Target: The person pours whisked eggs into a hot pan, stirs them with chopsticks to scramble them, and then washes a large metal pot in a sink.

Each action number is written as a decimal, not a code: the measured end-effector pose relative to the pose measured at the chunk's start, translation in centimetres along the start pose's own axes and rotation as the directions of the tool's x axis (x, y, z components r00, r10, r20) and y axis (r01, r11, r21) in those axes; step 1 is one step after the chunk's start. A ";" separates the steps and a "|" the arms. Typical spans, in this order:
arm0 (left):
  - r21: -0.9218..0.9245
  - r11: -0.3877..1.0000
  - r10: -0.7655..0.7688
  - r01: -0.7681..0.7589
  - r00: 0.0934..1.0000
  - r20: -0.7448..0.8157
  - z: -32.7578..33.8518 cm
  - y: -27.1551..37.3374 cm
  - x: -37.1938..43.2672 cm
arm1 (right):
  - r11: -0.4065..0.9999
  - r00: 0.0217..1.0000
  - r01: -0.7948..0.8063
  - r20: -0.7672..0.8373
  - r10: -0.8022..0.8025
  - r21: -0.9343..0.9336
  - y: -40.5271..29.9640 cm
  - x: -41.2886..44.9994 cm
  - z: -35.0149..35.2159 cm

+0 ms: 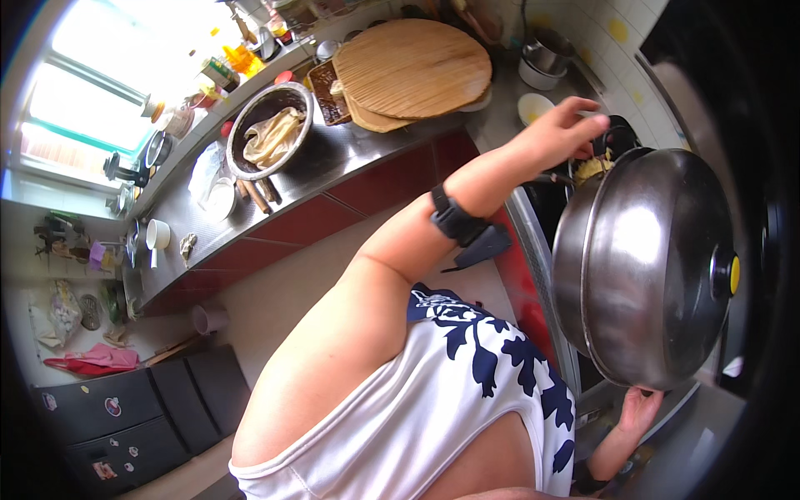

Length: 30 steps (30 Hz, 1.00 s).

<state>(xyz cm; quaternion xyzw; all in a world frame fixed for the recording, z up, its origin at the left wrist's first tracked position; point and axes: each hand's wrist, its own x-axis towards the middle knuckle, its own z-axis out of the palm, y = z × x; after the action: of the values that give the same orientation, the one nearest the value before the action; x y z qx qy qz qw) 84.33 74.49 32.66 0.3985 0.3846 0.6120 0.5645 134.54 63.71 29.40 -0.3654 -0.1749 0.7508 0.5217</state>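
Note:
A large steel pan with a domed steel lid and a black knob topped in yellow appears at the right over the stove. Beside its upper rim, my left hand has its fingers apart near a black handle; a crumpled yellowish thing lies just below it. My right hand grips the opposite edge of the pan, its fingertips partly hidden; whether it holds a handle or the rim cannot be told.
A steel counter bears round wooden boards, a basin with a cloth, a brown basket and a white bowl. A small bowl and stacked pots stand beyond my left hand.

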 end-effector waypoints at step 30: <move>-0.531 0.823 -0.144 -0.203 0.829 -0.541 -34.6 -4.2 -6.6 | 0.996 0.952 0.045 -0.300 -0.065 -0.072 14.3 1.9 27.8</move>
<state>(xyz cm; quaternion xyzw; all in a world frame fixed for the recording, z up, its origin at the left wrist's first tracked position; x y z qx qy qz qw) 54.33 67.51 15.02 0.0218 0.3263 0.7961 0.5092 104.53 63.11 38.18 -0.4874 -0.1274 0.6654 0.5509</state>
